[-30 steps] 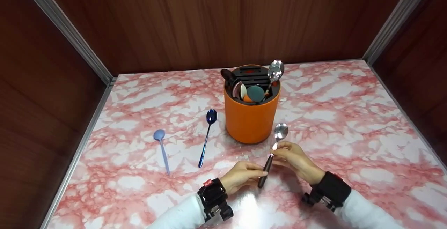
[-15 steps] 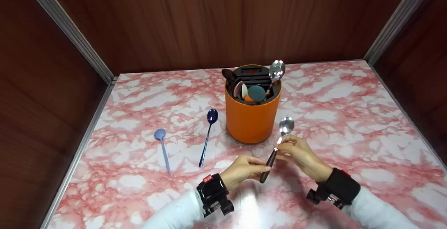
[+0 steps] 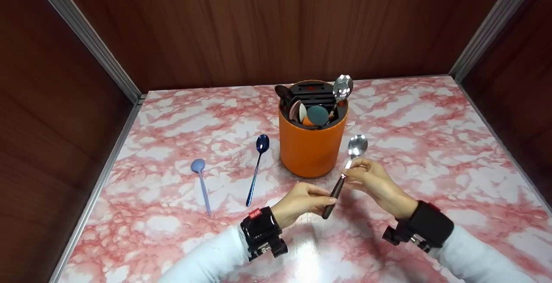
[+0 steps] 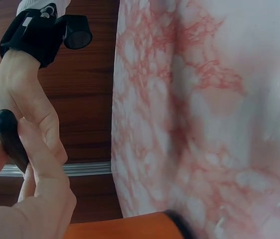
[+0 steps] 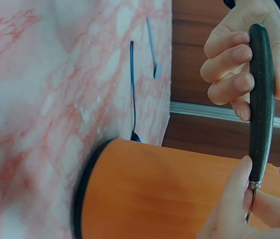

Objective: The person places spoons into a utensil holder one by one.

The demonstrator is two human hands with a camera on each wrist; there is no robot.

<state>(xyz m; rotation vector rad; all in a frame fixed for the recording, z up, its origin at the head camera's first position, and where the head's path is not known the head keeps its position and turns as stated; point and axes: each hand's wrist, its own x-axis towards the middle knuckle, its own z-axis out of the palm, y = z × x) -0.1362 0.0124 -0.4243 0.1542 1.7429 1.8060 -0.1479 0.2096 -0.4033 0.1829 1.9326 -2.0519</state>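
Observation:
A spoon with a shiny metal bowl (image 3: 357,146) and a dark handle (image 5: 261,104) is held between both hands, bowl pointing away, tilted in front of the orange holder. My left hand (image 3: 302,203) pinches the lower handle between thumb and fingers. At the neck, where metal meets handle, my right hand (image 3: 377,183) grips with thumb and fingertips. The left wrist view shows the handle (image 4: 10,134) nearly end-on. To the left on the table lie a dark blue spoon (image 3: 256,173) and a light purple spoon (image 3: 202,183).
The orange utensil holder (image 3: 311,153) stands just beyond the hands, several spoons in its black slotted top. Among them are a shiny metal spoon (image 3: 343,87) and a teal one (image 3: 318,115). Wood-grain panels (image 3: 276,28) enclose the pink-and-white marbled table (image 3: 164,145) at back and sides.
Both hands have carried the spoon forward and slightly right, so its bowl is now beside the orange holder. The two spoons on the table have stayed put.

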